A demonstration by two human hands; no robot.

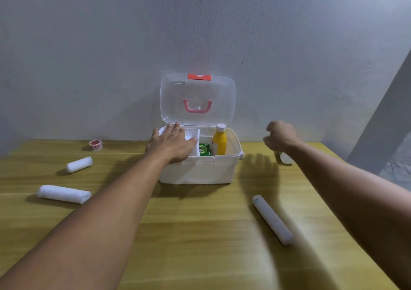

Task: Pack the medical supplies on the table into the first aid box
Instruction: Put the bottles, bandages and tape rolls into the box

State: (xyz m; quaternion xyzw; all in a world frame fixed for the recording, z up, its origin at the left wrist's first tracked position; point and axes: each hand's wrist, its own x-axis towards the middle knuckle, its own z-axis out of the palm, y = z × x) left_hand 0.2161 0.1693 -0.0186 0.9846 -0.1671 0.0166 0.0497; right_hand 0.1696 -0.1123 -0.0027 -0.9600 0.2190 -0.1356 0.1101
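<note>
First aid box (pixel 198 169) at frame centre, lid up against wall, bare table (pixel 200 234) in front. Left hand (pixel 172 144) flat, fingers straight, resting on box's left rim. Right hand (pixel 281 137) loosely curled right of box, above blurred item; grip unclear. Three white rolls lie loose.

We have a single wide-angle view, worn on the person's head, looking forward and down across the yellow wooden table (pixel 200 234) toward the pale plastered wall (pixel 200 22) behind it. We sit close enough that both bare forearms stretch up from the bottom corners, and the wide lens bends the table's edges outward.
</note>
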